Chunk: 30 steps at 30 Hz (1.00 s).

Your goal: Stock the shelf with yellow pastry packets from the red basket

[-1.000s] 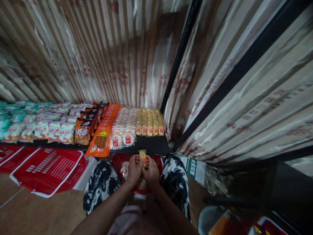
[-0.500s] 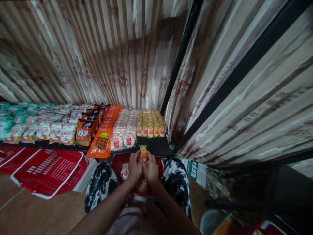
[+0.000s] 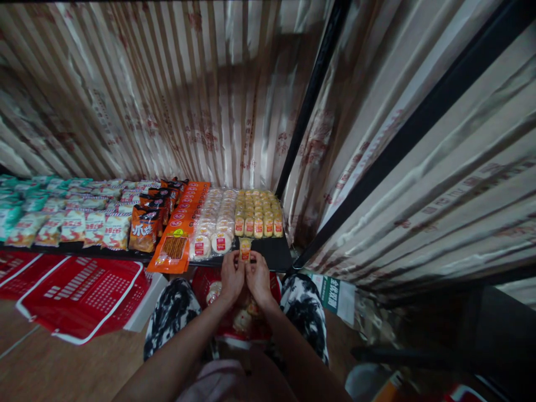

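Beige, glossy sheeting (image 3: 146, 106) is hanging in pleats from 9 through 12 to 3 o'clock, counting from the hands. Two black poles are slanting across it, the thin pole (image 3: 312, 92) at 1 o'clock and the thick pole (image 3: 419, 128) at 2. A black shelf (image 3: 274, 254) is stretching from 9 o'clock round to 1. A red basket (image 3: 96, 296) with a white rim is lying at 9. Legs in black-and-white trousers (image 3: 172, 312) are flanking the hands at 8 and 4. Between them, at 6 o'clock, a near basket (image 3: 202, 280), also red, is holding round white packs (image 3: 214, 291).

On the shelf, green bags (image 3: 10, 215) and white bags (image 3: 96, 226) are sitting between 9 and 10 o'clock; black-orange bags (image 3: 144, 226) and an orange packet (image 3: 173, 245) are following at 10, white rounds (image 3: 211, 223) at 11. Yellow packs (image 3: 258, 209) are standing in tight rows between 12 and 1.

The left hand (image 3: 232, 279) and the right hand (image 3: 257, 276) are coming close together, their fingertips pinching one small yellow piece (image 3: 245, 249) from both sides. The piece is pointing to 12 o'clock, over the shelf's front edge, just short of the rows; whether it is touching the shelf, I cannot tell.
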{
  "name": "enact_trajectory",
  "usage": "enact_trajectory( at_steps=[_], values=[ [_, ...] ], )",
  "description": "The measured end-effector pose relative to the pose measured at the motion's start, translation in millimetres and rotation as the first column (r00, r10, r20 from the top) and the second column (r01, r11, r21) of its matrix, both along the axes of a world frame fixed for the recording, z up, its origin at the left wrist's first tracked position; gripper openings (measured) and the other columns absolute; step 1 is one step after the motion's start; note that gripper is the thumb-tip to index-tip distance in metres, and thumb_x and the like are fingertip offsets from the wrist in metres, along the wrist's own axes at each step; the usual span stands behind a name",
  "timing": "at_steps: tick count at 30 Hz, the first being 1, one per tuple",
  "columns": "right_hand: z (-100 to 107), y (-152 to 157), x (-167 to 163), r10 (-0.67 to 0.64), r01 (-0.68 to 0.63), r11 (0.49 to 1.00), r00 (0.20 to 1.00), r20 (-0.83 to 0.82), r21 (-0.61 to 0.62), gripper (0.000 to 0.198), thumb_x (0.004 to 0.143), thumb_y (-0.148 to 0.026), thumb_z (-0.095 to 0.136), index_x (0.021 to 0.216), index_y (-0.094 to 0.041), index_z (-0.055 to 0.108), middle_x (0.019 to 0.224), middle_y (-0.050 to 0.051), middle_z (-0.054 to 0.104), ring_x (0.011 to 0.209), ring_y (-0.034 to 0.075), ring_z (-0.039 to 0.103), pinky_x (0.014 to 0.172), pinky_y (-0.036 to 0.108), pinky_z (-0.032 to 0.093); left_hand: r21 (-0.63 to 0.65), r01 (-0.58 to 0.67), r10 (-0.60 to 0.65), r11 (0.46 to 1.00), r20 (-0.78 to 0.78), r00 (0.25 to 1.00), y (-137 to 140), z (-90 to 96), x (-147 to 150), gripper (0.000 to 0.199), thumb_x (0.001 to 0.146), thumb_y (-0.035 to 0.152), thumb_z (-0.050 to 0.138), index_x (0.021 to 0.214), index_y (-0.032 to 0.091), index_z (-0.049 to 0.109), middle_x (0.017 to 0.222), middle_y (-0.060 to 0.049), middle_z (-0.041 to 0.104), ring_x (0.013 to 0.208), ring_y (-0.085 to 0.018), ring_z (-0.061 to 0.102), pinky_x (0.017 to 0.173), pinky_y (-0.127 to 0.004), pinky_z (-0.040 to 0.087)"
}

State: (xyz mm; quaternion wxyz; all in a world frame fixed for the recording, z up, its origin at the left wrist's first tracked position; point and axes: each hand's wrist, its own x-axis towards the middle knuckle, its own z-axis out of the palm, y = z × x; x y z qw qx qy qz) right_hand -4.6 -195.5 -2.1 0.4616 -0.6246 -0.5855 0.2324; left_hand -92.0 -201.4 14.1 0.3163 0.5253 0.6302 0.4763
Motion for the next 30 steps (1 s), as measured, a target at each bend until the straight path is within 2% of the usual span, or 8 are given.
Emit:
enact_trajectory(
  at_steps=[8,14,19,30],
  values=[
    [-8,22,-4,-0.035,0.034,0.999,0.999,-0.014,-0.037,0.023,0.074,-0.019,0.044,0.094,-0.016,0.055,0.091,0.008,0.059,0.072,0.017,0.059,0.069,0.031,0.049,0.008,-0.022,0.022,1.0,-0.052,0.998,11,0.9,1,0.03,0.078,0.017,0.044,0.106,0.013,0.057,0.104,-0.011,0.057,0.1,-0.019,0.051,0.095,-0.035,0.039],
    [-14,31,-4,-0.063,0.063,0.998,0.997,0.041,-0.002,0.02,0.074,-0.019,0.045,0.09,-0.016,0.057,0.086,0.008,0.06,0.075,0.019,0.058,0.072,0.033,0.049,-0.003,-0.015,0.015,1.0,-0.04,0.999,14,-3.7,2,0.03,0.077,0.015,0.044,0.104,0.015,0.057,0.104,-0.009,0.058,0.1,-0.019,0.052,0.095,-0.036,0.039],
    [-18,41,-4,-0.053,0.053,0.999,0.999,0.01,0.004,0.023,0.075,-0.02,0.044,0.093,-0.016,0.058,0.087,0.008,0.061,0.07,0.017,0.059,0.067,0.031,0.049,0.012,-0.014,0.014,1.0,-0.031,0.999,18,-9.7,5,0.028,0.077,0.017,0.044,0.101,0.017,0.059,0.105,-0.009,0.06,0.106,-0.02,0.051,0.099,-0.039,0.036],
    [-19,61,-7,-0.052,0.052,0.999,0.999,0.013,-0.016,0.023,0.076,-0.021,0.047,0.094,-0.016,0.059,0.086,0.007,0.061,0.075,0.016,0.059,0.069,0.029,0.049,-0.043,0.037,-0.036,0.998,0.024,0.999,32,-14.4,5,0.033,0.08,0.021,0.04,0.105,0.015,0.06,0.121,-0.01,0.056,0.117,-0.02,0.047,0.106,-0.039,0.03]
  ],
)
